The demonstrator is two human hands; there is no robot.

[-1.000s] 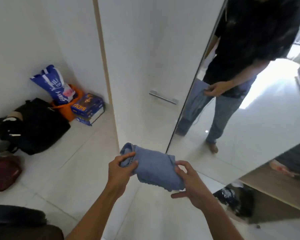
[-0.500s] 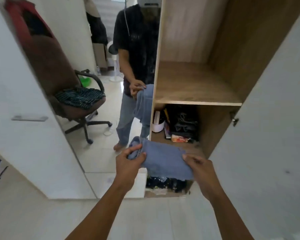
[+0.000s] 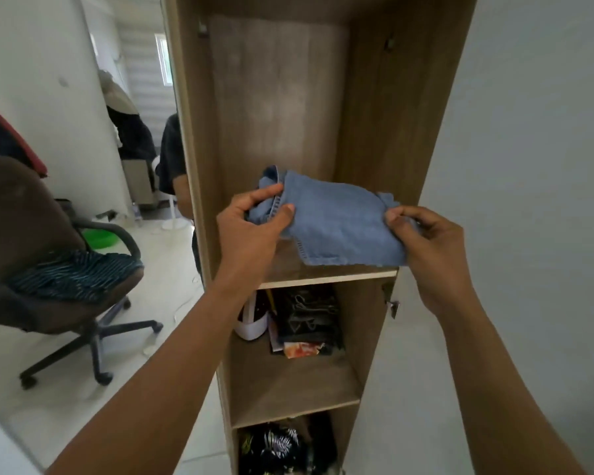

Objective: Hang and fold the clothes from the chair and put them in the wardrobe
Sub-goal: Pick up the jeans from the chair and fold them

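Jeans (image 3: 333, 228) now over wardrobe shelf (image 3: 323, 279) — crosswise

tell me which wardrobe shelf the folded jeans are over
The top shelf: the left hand and right hand hold the folded jeans above its board. The middle shelf and bottom compartment lie below the hands.

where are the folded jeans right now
In the head view the folded jeans are centre frame, gripped at either end by the left hand and right hand, over the front of the wardrobe shelf.
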